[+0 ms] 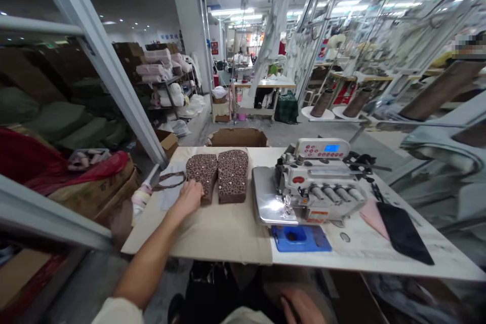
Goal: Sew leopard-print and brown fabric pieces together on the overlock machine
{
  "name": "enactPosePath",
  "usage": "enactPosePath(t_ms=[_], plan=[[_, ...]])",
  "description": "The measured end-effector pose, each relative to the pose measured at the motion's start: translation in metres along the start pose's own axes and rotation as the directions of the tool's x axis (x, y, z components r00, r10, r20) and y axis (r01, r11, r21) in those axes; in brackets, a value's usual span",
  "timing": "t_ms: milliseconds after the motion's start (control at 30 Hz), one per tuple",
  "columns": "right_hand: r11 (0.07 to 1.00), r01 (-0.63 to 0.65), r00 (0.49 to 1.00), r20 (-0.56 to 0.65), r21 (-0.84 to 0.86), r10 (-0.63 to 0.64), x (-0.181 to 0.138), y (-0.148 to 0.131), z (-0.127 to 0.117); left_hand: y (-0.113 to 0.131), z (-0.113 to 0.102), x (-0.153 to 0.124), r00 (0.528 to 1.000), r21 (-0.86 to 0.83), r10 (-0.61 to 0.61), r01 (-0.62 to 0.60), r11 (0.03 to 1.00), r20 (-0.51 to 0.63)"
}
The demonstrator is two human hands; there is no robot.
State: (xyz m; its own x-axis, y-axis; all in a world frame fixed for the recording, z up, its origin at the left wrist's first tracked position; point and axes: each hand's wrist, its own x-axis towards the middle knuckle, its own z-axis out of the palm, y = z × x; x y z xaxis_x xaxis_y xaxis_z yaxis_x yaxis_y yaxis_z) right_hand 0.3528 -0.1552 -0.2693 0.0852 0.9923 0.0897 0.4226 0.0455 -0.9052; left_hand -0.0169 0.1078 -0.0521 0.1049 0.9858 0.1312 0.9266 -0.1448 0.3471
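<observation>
Two stacks of brown leopard-print fabric pieces lie side by side on the beige-covered left part of the table: a left stack (202, 169) and a right stack (233, 174). My left hand (191, 196) is at the lower left edge of the left stack, its fingers bent and closed on the fabric there. A brown strip loop (170, 179) rests on pale paper (170, 197) just left of that hand. Low in the picture, over my lap, my right hand (301, 306) is slightly blurred and partly cut off; its thumb stands apart and nothing shows in it.
An overlock sewing machine (319, 182) stands on the table, with a blue plate (301, 239) in front. Black fabric (404, 233) and pink fabric (374, 217) lie to its right. Behind the table sits a cardboard box (239, 137). A metal post (110, 71) rises at left; brown thread cones (322, 104) stand behind.
</observation>
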Motion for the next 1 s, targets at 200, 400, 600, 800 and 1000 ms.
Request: enactPosePath(t_ms=[200, 400, 600, 800, 1000], plan=[[0.915, 0.402, 0.897, -0.208, 0.015, -0.391, 0.036, -0.095, 0.036, 0.027, -0.008, -0.020, 0.997, -0.174, 0.070, -0.063, 0.983, 0.034], [0.752, 0.627, 0.767, -0.006, -0.205, -0.641, 0.082, -0.166, 0.078, 0.033, -0.032, -0.098, 0.515, -0.805, 0.841, -0.421, 0.418, 0.166], [0.705, 0.664, 0.728, -0.001, -0.248, -0.686, 0.154, -0.204, 0.060, -0.015, -0.030, -0.097, 0.924, -0.402, 0.277, -0.367, 0.839, -0.264], [0.607, 0.732, 0.674, 0.193, -0.309, -0.713, 0.137, -0.180, 0.059, -0.066, 0.022, -0.119, 0.963, -0.187, 0.213, -0.242, 0.952, -0.165], [0.619, 0.735, 0.676, 0.363, -0.276, -0.641, 0.110, -0.156, 0.053, -0.057, 0.027, -0.116, 0.955, -0.181, 0.236, -0.268, 0.946, -0.181]])
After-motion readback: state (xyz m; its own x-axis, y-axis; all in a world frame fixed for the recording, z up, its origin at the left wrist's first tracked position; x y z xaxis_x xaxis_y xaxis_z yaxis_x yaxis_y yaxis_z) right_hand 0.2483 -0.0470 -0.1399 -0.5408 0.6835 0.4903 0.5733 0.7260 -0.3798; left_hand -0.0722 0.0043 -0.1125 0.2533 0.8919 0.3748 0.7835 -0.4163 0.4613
